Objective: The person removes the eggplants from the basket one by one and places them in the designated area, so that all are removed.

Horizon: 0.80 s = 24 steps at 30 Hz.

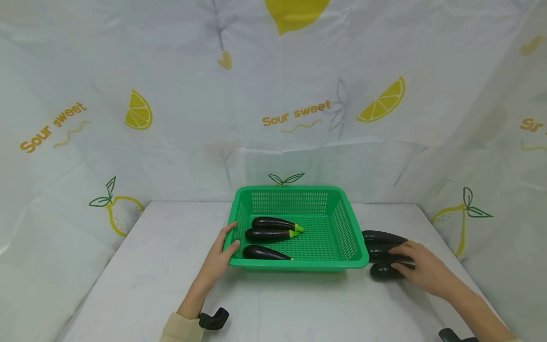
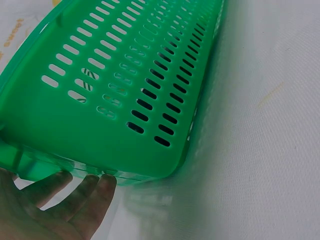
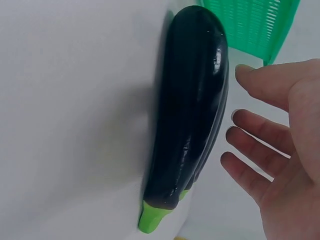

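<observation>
A green basket (image 1: 299, 264) holds three dark eggplants, one of them (image 1: 273, 234) in the middle, on its left side. My left hand (image 1: 217, 256) lies at the basket's left rim; in the left wrist view its fingers (image 2: 95, 200) touch the basket's wall (image 2: 90, 140). Right of the basket several eggplants (image 1: 383, 236) lie side by side on the table. Over them is my right hand (image 1: 423, 268), fingers spread and relaxed. The right wrist view has the hand (image 3: 280, 135) beside an eggplant (image 3: 190, 100), with a gap between them.
The white-covered table (image 1: 171, 256) stands against a pale curtain (image 1: 192, 118) printed with lemons. The basket takes up the table's back middle. A black wrist device (image 1: 213, 319) is on my left wrist, and another (image 1: 455, 335) shows by my right forearm.
</observation>
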Each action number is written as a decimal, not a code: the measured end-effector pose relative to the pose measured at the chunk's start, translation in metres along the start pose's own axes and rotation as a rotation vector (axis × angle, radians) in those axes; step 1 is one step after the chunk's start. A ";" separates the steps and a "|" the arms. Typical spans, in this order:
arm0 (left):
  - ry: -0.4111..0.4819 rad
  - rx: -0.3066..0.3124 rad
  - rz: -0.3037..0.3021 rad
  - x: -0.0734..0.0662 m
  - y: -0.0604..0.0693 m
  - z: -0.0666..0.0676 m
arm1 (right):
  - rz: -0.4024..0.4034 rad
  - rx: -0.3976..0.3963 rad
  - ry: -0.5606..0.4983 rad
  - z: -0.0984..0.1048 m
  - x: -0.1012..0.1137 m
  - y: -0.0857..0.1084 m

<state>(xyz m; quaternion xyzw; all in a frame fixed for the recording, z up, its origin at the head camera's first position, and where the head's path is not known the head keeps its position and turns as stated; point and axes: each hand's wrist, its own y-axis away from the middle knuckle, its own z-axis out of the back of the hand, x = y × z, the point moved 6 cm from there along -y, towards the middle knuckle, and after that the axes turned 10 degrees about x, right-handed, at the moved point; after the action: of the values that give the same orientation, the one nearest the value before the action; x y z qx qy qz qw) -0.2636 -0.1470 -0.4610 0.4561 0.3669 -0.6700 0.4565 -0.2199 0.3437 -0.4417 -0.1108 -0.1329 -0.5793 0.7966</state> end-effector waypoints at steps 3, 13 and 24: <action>-0.002 0.000 0.003 0.000 0.000 0.000 | 0.020 -0.028 -0.021 0.004 0.005 0.000; -0.006 -0.003 0.006 0.000 0.000 -0.001 | 0.027 -0.111 -0.067 0.017 0.024 0.000; -0.043 -0.018 0.041 0.003 0.000 0.000 | 0.039 -0.179 -0.185 0.016 0.050 -0.010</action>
<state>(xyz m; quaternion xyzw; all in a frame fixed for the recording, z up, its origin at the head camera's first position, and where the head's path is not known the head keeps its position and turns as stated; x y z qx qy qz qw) -0.2642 -0.1479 -0.4634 0.4451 0.3536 -0.6667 0.4821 -0.2161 0.3017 -0.4096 -0.2369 -0.1512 -0.5604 0.7791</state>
